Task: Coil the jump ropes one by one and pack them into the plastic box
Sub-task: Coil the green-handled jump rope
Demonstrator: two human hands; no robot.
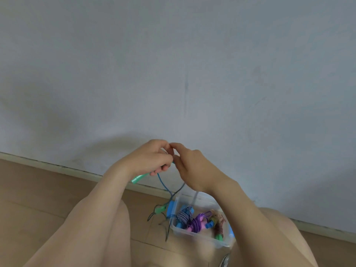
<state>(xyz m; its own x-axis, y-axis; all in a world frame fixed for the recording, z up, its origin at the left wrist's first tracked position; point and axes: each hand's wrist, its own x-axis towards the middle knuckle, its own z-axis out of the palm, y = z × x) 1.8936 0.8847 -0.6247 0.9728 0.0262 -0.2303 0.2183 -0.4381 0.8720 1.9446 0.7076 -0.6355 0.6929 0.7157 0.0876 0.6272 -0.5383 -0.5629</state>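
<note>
Bare knees (107, 224) frame the plastic box (194, 235) on the floor (38, 189), three coiled ropes already inside; the blue jump rope (163, 185) hangs above it, left hand (150, 160) closed round its green handle (139, 178), right hand (192, 164) pinching cord to wrap a loop

Pale grey-blue wall (173, 64) fills far and upper part of view; faint scuffs and thin vertical mark near its middle. Soft shadow on wall, lower middle. Cream baseboard (57, 166) runs along wall foot, slanting from far left down toward near right, dark grime along its top edge. Light wooden floor (28, 189) at near left and near right corner, plank seams visible. Small round grey object (225, 262) at bottom edge, too cut off to identify.
</note>
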